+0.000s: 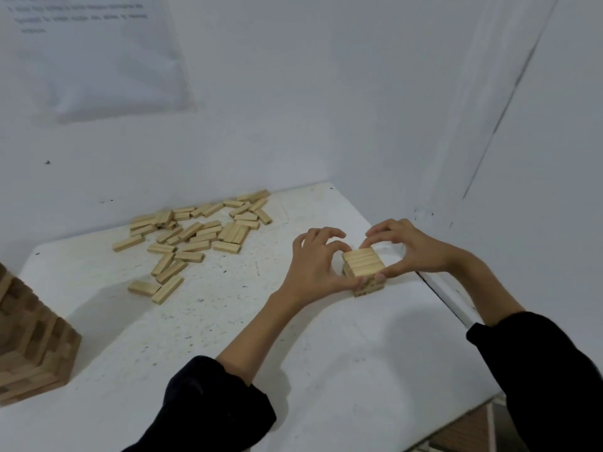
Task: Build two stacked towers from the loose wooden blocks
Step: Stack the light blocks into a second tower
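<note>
A short stack of pale wooden blocks [363, 266] stands on the white table [228, 321] near its right edge, a few layers high, with three blocks side by side on top. My left hand [315, 265] cups its left side, thumb pressed against the lower front. My right hand [408, 247] cups the right side, fingertips over the far top edge and thumb on the front corner. A scattered heap of loose blocks [195, 236] lies at the back left by the wall. A taller, darker-looking block tower [32, 340] rises at the left edge, partly cut off.
White walls close in the table at the back and the right, meeting in a corner behind the stack. A printed sheet [98, 53] hangs on the back wall. The table's near right edge drops to a wooden floor [466, 432].
</note>
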